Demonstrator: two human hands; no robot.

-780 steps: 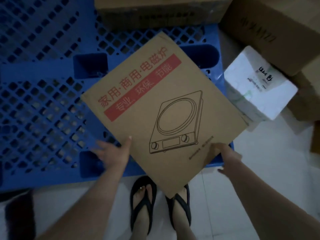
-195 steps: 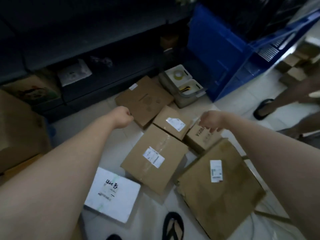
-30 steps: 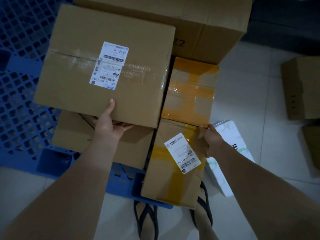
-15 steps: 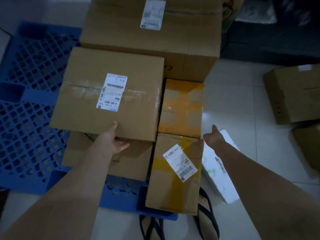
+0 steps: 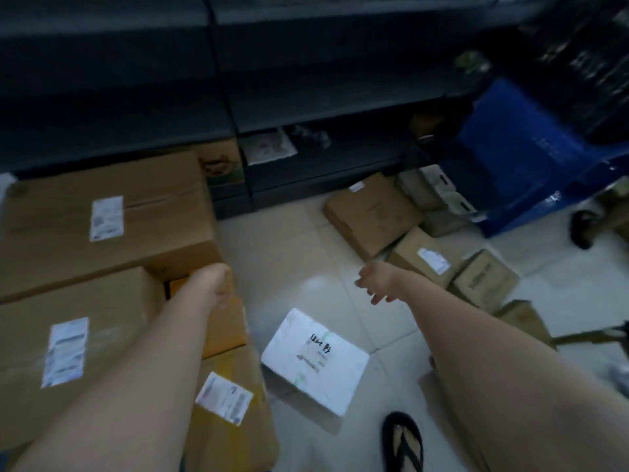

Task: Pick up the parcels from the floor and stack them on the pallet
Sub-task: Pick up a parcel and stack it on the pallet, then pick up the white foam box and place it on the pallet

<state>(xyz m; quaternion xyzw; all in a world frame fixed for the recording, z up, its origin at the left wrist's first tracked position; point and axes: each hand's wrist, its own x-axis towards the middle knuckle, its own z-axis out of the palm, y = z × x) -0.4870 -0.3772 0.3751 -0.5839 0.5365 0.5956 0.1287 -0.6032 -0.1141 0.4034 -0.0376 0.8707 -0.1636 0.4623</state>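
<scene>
A: Status pls. Hands?

B: Both off the load. The right hand (image 5: 374, 284) hangs mid-frame, fingers loose and spread, empty. The left hand (image 5: 211, 280) is left of ctr, over the stacked boxes (image 5: 78, 335). It's seen from behind the wrist w/ fingers hidden, so I can't tell if they're curled or slack. Nothing shows in it.

A: And the parcels?

B: The white parcel (image 5: 316, 359) lies on the floor (image 5: 306, 260), lower ctr, just beside the stack's right edge. The brown parcels (image 5: 422, 257) cluster right of ctr, near the dark shelving (image 5: 306, 97). The pallet doesn't show; I take it to be under the stack at left.

A: Next pick, imo?

B: Prob. the white one, it's nearest. Bend the knees, put both hands on opposite sides w/ fingers under the bottom edge, and lift level. It looks like foam, so light but easy to dent; no squeezing corners. Mind the sandal (image 5: 405, 444) close by. Set it flat on the stack, edges flush.

A: Vs. half a sec ago?

B: Then the view looked straight down on the stack, w/ the left hand tucked under a labelled box's near edge and the right hand beside the taped box. Now the view has swung right to the floor, and both hands are clear of the boxes.
</scene>
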